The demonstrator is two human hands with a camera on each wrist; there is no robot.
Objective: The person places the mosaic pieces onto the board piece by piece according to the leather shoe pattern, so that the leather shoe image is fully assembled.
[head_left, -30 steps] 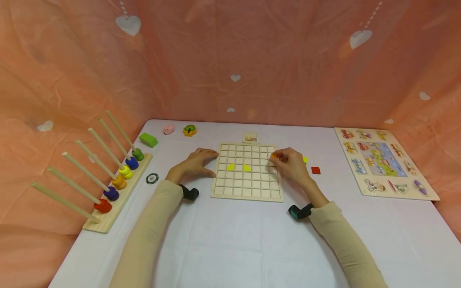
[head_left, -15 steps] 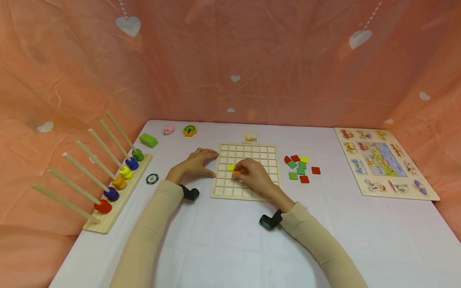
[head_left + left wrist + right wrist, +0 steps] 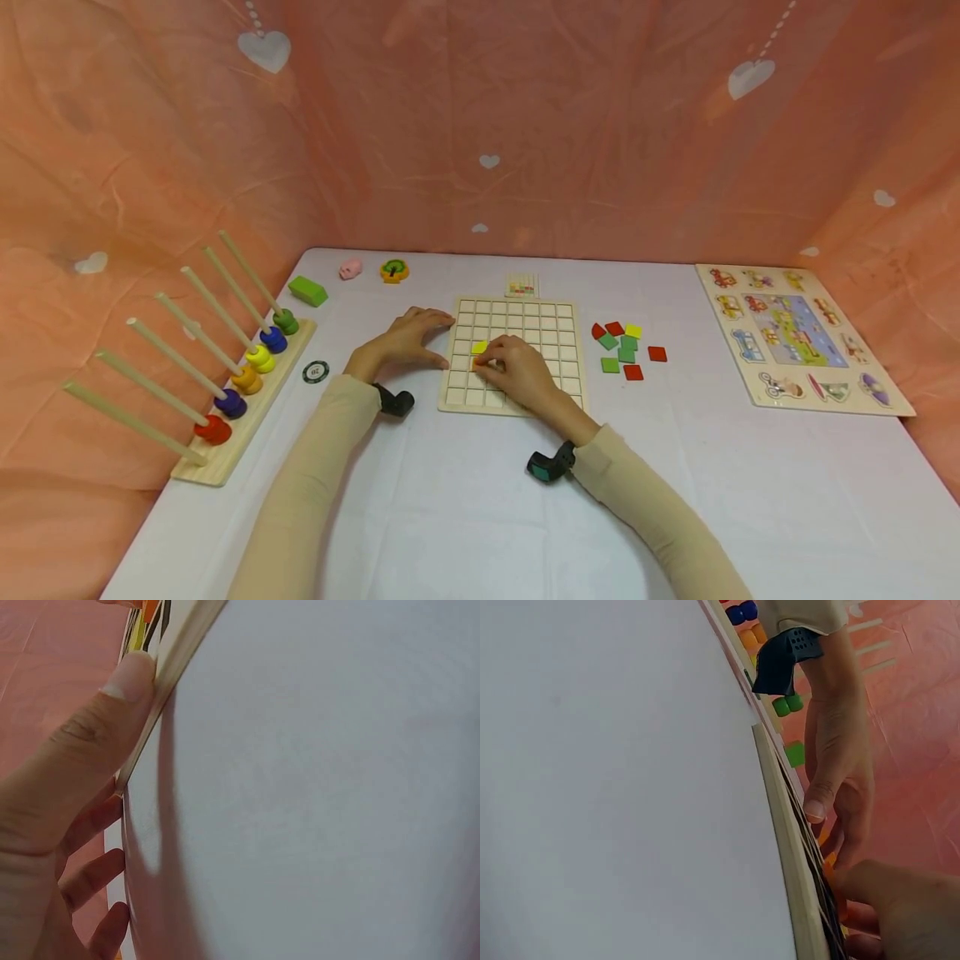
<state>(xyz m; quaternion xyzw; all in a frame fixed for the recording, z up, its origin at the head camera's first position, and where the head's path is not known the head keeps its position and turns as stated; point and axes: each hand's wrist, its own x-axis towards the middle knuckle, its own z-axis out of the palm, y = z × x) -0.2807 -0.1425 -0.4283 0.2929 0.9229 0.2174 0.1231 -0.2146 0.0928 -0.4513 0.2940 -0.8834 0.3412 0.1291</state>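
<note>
Left arm [image 3: 303, 492]: one, beige-sleeved, stretched forward. Left hand [image 3: 405, 340]: one, thumb [image 3: 127, 686] spread well apart from the fingers [image 3: 94, 879], these gently bent. Right arm [image 3: 663, 512]: one, beige-sleeved, angled forward and inward. Right hand [image 3: 521, 371]: one, turned toward the left, held in a pinch.

2 long, plain beige sleeves [image 3: 307, 483] were worn, lightly creased. The black left wrist camera [image 3: 395, 402] carried rows of small dots; the black right wrist camera [image 3: 550, 464] had a teal patch.
</note>
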